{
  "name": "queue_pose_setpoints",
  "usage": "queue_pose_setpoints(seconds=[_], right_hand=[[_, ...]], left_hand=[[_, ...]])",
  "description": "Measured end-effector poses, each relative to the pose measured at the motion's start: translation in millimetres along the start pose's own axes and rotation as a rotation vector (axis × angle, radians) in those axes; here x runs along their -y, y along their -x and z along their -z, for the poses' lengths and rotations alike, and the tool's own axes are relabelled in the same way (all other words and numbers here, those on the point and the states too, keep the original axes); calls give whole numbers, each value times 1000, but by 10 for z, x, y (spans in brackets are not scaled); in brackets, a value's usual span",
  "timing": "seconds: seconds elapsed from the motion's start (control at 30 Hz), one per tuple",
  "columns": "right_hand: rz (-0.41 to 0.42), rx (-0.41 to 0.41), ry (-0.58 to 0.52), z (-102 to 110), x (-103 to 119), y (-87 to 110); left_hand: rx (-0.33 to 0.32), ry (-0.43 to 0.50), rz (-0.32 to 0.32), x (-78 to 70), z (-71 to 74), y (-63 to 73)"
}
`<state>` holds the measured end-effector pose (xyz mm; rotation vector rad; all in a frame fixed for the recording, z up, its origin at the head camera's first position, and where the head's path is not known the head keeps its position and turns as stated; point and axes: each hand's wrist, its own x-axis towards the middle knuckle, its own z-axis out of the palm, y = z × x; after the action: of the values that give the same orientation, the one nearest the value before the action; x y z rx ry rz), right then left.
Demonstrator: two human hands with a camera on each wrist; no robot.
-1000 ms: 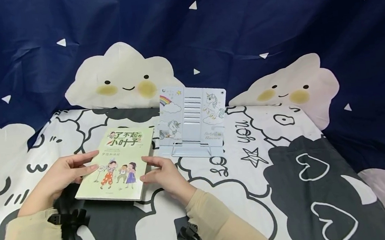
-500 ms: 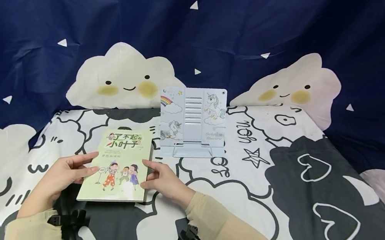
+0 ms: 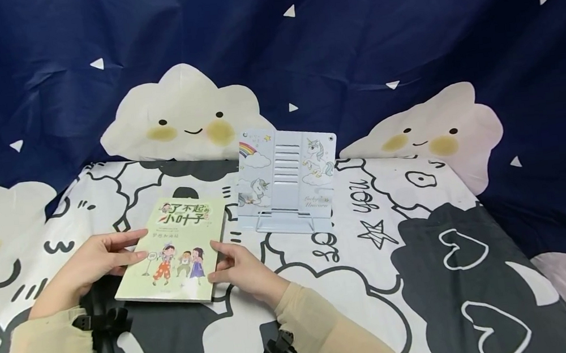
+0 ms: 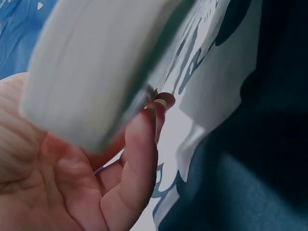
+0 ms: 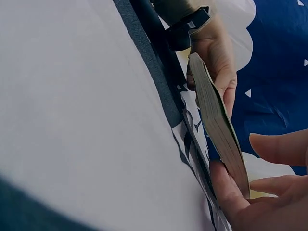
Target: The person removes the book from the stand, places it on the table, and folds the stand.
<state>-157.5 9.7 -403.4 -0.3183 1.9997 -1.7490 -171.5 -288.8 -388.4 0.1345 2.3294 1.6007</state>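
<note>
A pale green paperback book with Chinese lettering and cartoon children on its cover is held by both hands, front cover up. My left hand grips its left edge; in the left wrist view, fingers curl beneath the blurred page block. My right hand holds the lower right edge. From the right wrist, one fingertip shows under the book and another finger stands off the cover. Beyond the book, to its right, leans a pale blue book stand with unicorns, a rainbow, slots and a front ledge.
A black and white patterned cloth covers the surface under the book and stand. Behind it rises a dark blue curtain with smiling clouds. A black strap sits on the left sleeve, a black clip by the right.
The book has come slightly nearer to me, together with both hands. Its grip looks the same. The whole head view has shifted a little; the stand stays in place on the cloth.
</note>
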Motion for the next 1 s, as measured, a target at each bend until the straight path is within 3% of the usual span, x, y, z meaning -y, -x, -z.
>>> queue_pose_setpoints(seconds=[0.27,0.5,1.0], right_hand=[[-45,40,-89,8,-6,-6],[-56,66,-72,5,9,-1],[-30,138,-112,2,4,-1]], left_hand=[[12,-25,9,65,-2,-18],[-18,-40,20,87,20,0],[-21,-117,65,100,13,-24]])
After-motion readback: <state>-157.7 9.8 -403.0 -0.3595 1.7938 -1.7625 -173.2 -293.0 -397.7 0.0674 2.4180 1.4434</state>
